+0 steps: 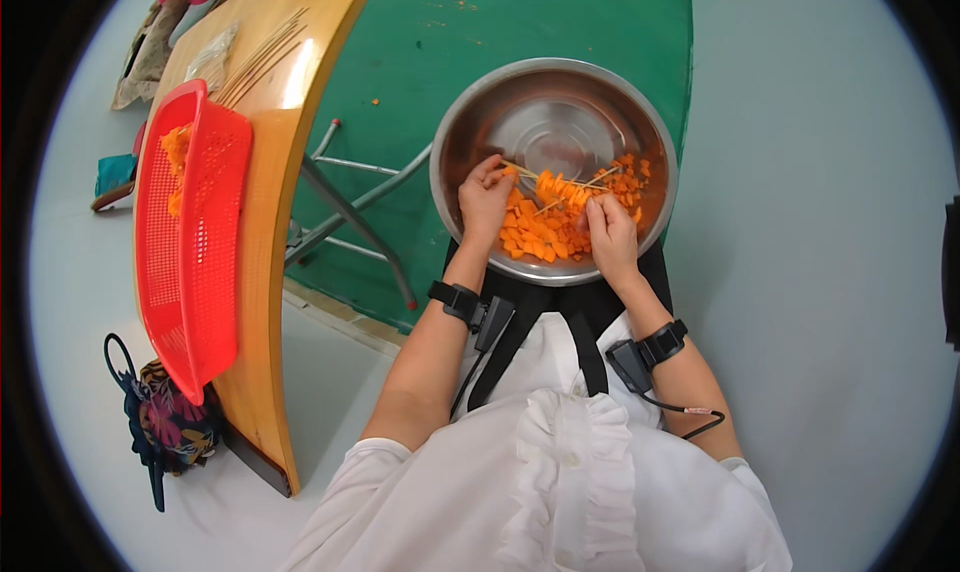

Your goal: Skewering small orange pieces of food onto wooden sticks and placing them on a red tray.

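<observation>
A round steel bowl (480, 122) rests on my lap with a pile of orange cubes (540, 234) in its near half. Both hands are inside the bowl. My left hand (484, 200) pinches the end of a thin wooden skewer (520, 170) that carries several orange pieces (556, 188). My right hand (611, 234) is closed at the skewer's other end, fingers against the threaded pieces. Another skewer (604, 175) lies across the cubes. Both wrists wear black straps with small devices.
A wooden table (268, 272) stands to my left with a red plastic basket (190, 272) holding some orange pieces, and loose skewers (258, 60) beyond it. A folding metal frame (350, 212) stands on green flooring. A patterned bag (165, 422) sits on the floor.
</observation>
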`<state>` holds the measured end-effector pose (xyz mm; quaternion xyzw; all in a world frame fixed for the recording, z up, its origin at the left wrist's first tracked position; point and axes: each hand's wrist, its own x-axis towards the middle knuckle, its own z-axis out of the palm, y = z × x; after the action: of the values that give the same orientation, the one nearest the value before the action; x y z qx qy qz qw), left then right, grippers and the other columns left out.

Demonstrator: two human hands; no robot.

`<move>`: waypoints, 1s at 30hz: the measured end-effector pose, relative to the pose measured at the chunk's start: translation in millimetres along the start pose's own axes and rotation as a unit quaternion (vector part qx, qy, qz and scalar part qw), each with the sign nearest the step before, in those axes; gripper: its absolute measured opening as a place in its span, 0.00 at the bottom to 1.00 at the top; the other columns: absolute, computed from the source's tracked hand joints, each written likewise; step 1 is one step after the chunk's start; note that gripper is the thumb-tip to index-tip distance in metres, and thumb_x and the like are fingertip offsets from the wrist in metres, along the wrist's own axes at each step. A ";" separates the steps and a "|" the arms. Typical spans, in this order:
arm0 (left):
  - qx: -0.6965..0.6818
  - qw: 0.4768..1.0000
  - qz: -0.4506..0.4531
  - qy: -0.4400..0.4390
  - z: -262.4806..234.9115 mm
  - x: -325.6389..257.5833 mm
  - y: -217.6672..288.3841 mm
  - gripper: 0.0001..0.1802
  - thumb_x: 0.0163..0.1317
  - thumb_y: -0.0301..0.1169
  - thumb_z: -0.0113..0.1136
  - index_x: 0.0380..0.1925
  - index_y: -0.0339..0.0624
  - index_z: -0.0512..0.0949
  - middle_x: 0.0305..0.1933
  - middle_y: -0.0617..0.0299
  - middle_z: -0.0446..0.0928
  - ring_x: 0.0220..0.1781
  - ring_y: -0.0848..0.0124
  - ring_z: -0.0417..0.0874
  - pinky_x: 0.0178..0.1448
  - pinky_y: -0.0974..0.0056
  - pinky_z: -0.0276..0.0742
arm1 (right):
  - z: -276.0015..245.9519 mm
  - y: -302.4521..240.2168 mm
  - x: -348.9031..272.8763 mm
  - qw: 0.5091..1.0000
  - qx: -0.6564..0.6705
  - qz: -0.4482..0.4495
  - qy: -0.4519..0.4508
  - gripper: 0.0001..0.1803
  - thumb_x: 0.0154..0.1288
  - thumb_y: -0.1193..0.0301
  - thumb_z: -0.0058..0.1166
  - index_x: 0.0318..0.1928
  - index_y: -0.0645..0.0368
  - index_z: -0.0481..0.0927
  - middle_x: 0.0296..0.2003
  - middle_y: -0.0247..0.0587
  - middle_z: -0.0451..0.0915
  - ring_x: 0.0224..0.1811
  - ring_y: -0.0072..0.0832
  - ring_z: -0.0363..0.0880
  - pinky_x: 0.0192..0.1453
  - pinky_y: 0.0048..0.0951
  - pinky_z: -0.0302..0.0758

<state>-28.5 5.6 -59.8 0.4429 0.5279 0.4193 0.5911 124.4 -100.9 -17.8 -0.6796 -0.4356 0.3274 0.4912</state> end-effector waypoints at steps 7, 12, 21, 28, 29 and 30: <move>0.047 0.998 -0.036 0.007 5.6 -4.4 9.5 0.12 0.58 0.20 0.52 0.42 0.28 0.69 0.34 0.54 0.77 0.34 0.70 0.82 0.32 0.76 0.77 | 2.0 6.3 -0.5 0.997 -0.058 -0.021 0.036 0.11 0.64 0.70 0.44 0.26 0.63 0.69 0.17 0.47 0.71 0.20 0.41 0.73 0.25 0.35 0.67; 0.044 0.998 -0.033 0.027 8.4 -5.2 15.1 0.08 0.59 0.21 0.50 0.39 0.30 0.68 0.33 0.54 0.77 0.34 0.71 0.82 0.33 0.76 0.77 | 2.2 5.4 -0.4 0.996 -0.075 -0.039 0.038 0.10 0.63 0.71 0.46 0.26 0.63 0.70 0.18 0.49 0.72 0.21 0.43 0.73 0.25 0.36 0.68; 0.030 0.999 -0.021 0.015 6.8 -3.2 11.3 0.15 0.60 0.21 0.49 0.47 0.28 0.68 0.35 0.55 0.78 0.35 0.72 0.82 0.35 0.76 0.76 | 2.6 3.2 -0.7 0.995 -0.086 -0.042 0.039 0.09 0.62 0.71 0.46 0.26 0.63 0.70 0.19 0.50 0.72 0.22 0.45 0.74 0.25 0.38 0.68; 0.021 0.999 -0.033 0.028 7.0 -2.2 6.9 0.15 0.59 0.21 0.50 0.47 0.28 0.69 0.35 0.55 0.78 0.34 0.72 0.82 0.35 0.77 0.76 | 2.9 3.3 -1.4 0.995 -0.085 -0.043 0.036 0.10 0.62 0.71 0.46 0.26 0.63 0.69 0.19 0.51 0.72 0.22 0.47 0.74 0.25 0.38 0.68; 0.021 0.999 -0.033 0.028 6.7 -2.4 6.6 0.15 0.59 0.21 0.50 0.47 0.28 0.69 0.35 0.55 0.78 0.34 0.72 0.82 0.35 0.77 0.76 | 2.9 2.9 -1.5 0.995 -0.085 -0.043 0.036 0.10 0.62 0.71 0.46 0.26 0.63 0.69 0.19 0.51 0.72 0.22 0.47 0.74 0.25 0.38 0.68; 0.022 0.999 -0.032 0.026 6.4 -2.6 6.4 0.14 0.59 0.21 0.50 0.46 0.29 0.69 0.35 0.55 0.78 0.34 0.72 0.82 0.34 0.76 0.76 | 2.8 1.8 -1.5 0.994 -0.090 -0.050 0.038 0.10 0.62 0.71 0.46 0.26 0.63 0.69 0.19 0.51 0.72 0.22 0.47 0.73 0.25 0.38 0.68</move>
<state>-22.5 4.3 -52.6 0.4278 0.5657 0.3999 0.5805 121.7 -101.5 -20.4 -0.7101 -0.4779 0.2359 0.4602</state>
